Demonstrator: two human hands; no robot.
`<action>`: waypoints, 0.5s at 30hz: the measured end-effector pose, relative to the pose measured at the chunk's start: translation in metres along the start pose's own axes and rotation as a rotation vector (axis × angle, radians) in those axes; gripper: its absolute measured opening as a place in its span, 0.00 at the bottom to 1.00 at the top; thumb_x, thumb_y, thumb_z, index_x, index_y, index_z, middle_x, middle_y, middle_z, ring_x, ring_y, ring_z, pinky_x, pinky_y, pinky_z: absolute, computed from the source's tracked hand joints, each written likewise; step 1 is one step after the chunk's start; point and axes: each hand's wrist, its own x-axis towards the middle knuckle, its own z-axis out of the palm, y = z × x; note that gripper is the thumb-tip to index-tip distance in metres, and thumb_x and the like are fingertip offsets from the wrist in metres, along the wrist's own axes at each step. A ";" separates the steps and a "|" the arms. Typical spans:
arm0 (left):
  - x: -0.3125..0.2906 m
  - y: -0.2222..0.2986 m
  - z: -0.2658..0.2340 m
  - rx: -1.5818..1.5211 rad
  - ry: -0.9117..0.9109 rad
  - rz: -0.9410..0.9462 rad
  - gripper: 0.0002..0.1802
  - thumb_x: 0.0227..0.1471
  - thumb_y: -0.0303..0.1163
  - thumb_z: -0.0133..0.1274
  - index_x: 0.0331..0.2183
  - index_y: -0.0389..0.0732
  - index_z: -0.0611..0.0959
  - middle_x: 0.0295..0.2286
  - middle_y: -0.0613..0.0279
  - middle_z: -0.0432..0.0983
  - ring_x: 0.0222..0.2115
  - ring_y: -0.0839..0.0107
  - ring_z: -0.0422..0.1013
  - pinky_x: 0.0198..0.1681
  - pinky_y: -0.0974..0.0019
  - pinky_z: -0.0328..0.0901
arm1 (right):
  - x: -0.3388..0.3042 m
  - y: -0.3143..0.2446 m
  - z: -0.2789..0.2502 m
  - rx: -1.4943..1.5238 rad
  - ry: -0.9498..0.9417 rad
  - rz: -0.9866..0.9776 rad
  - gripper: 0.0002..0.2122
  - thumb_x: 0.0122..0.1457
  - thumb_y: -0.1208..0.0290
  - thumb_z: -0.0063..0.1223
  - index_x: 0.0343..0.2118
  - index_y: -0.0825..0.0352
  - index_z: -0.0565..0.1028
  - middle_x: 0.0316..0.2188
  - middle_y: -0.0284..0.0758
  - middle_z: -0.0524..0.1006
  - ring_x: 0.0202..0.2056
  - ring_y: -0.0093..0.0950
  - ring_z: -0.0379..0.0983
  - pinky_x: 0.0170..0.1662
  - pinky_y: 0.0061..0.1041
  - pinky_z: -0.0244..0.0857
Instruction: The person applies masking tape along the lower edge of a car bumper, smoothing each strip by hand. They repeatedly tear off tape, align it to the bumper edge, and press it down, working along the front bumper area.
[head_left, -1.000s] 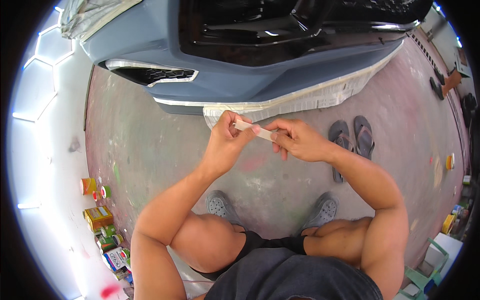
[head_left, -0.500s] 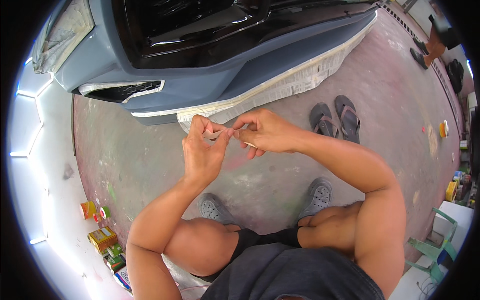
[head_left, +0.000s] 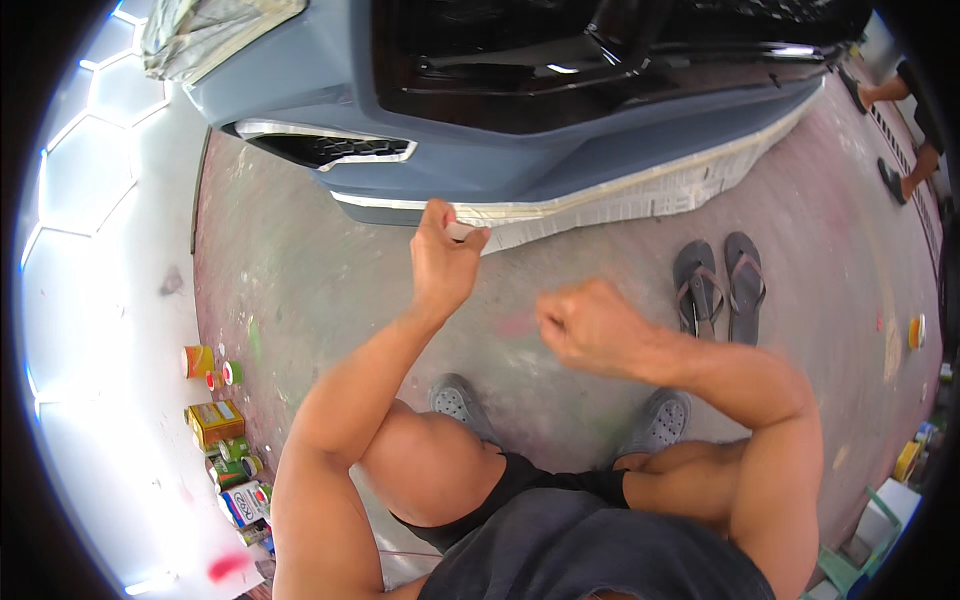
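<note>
Strip (head_left: 459, 231) pinched in left hand (head_left: 445, 265)

It looked light, thin and pliable, probably easy to crease, so its edges seemed the best hold. It sat between that hand's thumb and fingers, left of and farther off than the right hand (head_left: 592, 328), which was curled closed and blurred; I couldn't tell whether it held anything. Printed paper (head_left: 650, 197) skirted the grey-blue bumper (head_left: 480, 165) beyond.
</note>
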 end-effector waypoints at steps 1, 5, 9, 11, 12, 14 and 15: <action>0.007 -0.009 -0.008 -0.022 0.016 -0.072 0.21 0.52 0.23 0.69 0.35 0.40 0.69 0.27 0.58 0.82 0.30 0.79 0.71 0.33 0.70 0.66 | -0.001 0.005 0.011 -0.089 -0.135 0.088 0.08 0.60 0.73 0.56 0.35 0.70 0.85 0.27 0.52 0.82 0.29 0.55 0.80 0.36 0.47 0.76; 0.009 -0.010 -0.011 -0.339 0.020 0.045 0.22 0.56 0.27 0.67 0.46 0.38 0.72 0.28 0.61 0.80 0.29 0.77 0.73 0.32 0.67 0.66 | -0.035 0.097 0.103 -0.424 -0.289 0.249 0.16 0.62 0.78 0.52 0.51 0.71 0.82 0.34 0.53 0.83 0.35 0.52 0.84 0.40 0.48 0.79; 0.009 -0.014 -0.017 -0.520 0.013 0.079 0.22 0.59 0.25 0.64 0.50 0.34 0.72 0.33 0.57 0.85 0.32 0.76 0.75 0.35 0.70 0.68 | -0.057 0.118 0.161 -0.407 -0.399 0.454 0.17 0.64 0.79 0.49 0.54 0.73 0.79 0.36 0.51 0.83 0.38 0.47 0.85 0.39 0.49 0.79; 0.010 -0.012 -0.022 -0.555 -0.019 0.082 0.20 0.60 0.23 0.61 0.50 0.33 0.72 0.38 0.54 0.87 0.34 0.76 0.76 0.37 0.71 0.70 | -0.058 0.116 0.165 -0.423 -0.506 0.461 0.15 0.65 0.77 0.49 0.52 0.73 0.79 0.36 0.49 0.83 0.39 0.46 0.85 0.39 0.47 0.79; 0.010 -0.013 -0.024 -0.571 -0.004 0.092 0.20 0.61 0.23 0.61 0.51 0.33 0.71 0.39 0.54 0.87 0.34 0.76 0.76 0.38 0.71 0.70 | -0.051 0.112 0.159 -0.432 -0.469 0.429 0.14 0.66 0.76 0.50 0.52 0.72 0.80 0.36 0.48 0.83 0.40 0.46 0.85 0.39 0.46 0.79; 0.011 -0.014 -0.028 -0.611 0.010 0.120 0.20 0.62 0.23 0.60 0.51 0.33 0.71 0.41 0.53 0.88 0.35 0.76 0.76 0.38 0.72 0.70 | -0.032 0.100 0.141 -0.449 -0.314 0.333 0.13 0.68 0.73 0.50 0.51 0.71 0.81 0.36 0.46 0.84 0.40 0.45 0.84 0.39 0.44 0.78; 0.010 -0.015 -0.031 -0.611 -0.003 0.149 0.19 0.63 0.24 0.61 0.51 0.34 0.72 0.42 0.51 0.87 0.37 0.75 0.77 0.41 0.71 0.71 | -0.016 0.091 0.127 -0.456 -0.199 0.265 0.13 0.69 0.72 0.51 0.50 0.71 0.81 0.37 0.45 0.84 0.39 0.44 0.84 0.39 0.42 0.78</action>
